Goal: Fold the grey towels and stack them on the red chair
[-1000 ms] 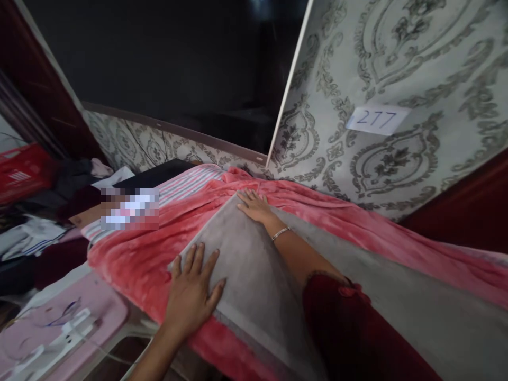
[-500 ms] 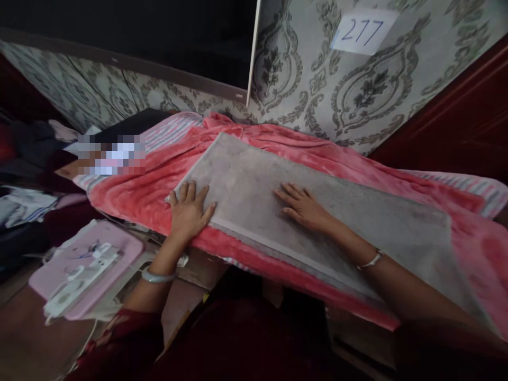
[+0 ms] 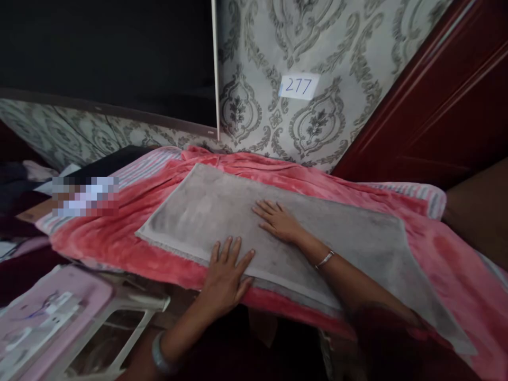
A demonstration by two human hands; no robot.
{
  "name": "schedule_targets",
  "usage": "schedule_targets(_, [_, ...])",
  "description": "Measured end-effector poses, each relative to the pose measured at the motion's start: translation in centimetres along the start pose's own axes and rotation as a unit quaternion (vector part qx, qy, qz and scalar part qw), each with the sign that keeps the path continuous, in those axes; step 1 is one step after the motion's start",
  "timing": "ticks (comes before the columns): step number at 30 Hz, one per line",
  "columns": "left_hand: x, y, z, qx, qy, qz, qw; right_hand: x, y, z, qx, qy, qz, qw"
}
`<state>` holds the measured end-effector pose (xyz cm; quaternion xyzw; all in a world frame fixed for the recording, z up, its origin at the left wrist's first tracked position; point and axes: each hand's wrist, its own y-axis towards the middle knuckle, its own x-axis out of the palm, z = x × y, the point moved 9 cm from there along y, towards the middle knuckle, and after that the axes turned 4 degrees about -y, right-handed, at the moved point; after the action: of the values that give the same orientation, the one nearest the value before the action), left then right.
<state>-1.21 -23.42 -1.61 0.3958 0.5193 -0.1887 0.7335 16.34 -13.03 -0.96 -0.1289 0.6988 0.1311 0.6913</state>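
Note:
A grey towel-like cloth [image 3: 222,211], folded into a long rectangle, lies flat on a red plush blanket [image 3: 115,233]. My left hand [image 3: 226,275] rests at the cloth's near edge, fingers spread over its surface and the palm toward the blanket's front edge. Farther in, my right hand [image 3: 278,219] lies palm down near the middle of the cloth, its fingers stretched out. Neither hand grips anything. The far right part of the cloth is partly covered by my right forearm.
A pink-topped stool [image 3: 87,286] with a white power strip [image 3: 43,328] stands at the lower left. A dark screen [image 3: 111,58] hangs on the patterned wall behind, beside a paper marked 277 [image 3: 299,86]. Dark red wood [image 3: 428,100] rises on the right.
My left hand has slid right along the cloth's near edge, away from its left corner. My right hand stays on the cloth near the middle. The camera view has shifted.

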Motion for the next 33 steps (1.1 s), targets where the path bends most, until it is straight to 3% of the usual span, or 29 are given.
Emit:
schedule_targets(4, [-0.5,-0.3,-0.3,0.027,0.004,0.05,0.998,-0.2,2.6,6.4,0.085,-0.009,-0.007,0.996])
schedule_targets(8, [-0.5,-0.2,-0.3,0.03,-0.004,0.075,0.997,0.5,4.1,10.5,0.157,-0.004,-0.007,0.988])
schedule_targets(12, [-0.6,0.0,-0.3,0.024,-0.013,0.08,0.996,0.8,4.5,11.5,0.176,0.003,0.018,0.984])
schedule_targets(18, [-0.2,0.6,-0.1,0.02,0.007,0.026,0.999,0.5,3.7,11.7,0.199,0.033,0.01,0.979])
schedule_targets(22, [-0.1,0.7,0.1,0.022,0.01,0.008,1.0,0.6,-1.0,8.2,0.158,0.075,0.02,0.984])
schedule_targets(26, [-0.6,1.2,0.0,0.049,-0.001,-0.007,0.999,0.3,-10.0,0.8,0.073,0.087,0.067,0.991])
schedule_targets(29, [-0.8,2.0,0.1,0.107,-0.029,-0.03,0.993,-0.3,-16.5,-3.8,0.042,0.092,0.116,0.988])
schedule_targets(33, [-1.5,2.7,0.0,0.184,-0.028,-0.041,0.982,-1.2,-21.2,-5.6,0.075,0.08,0.193,0.975])
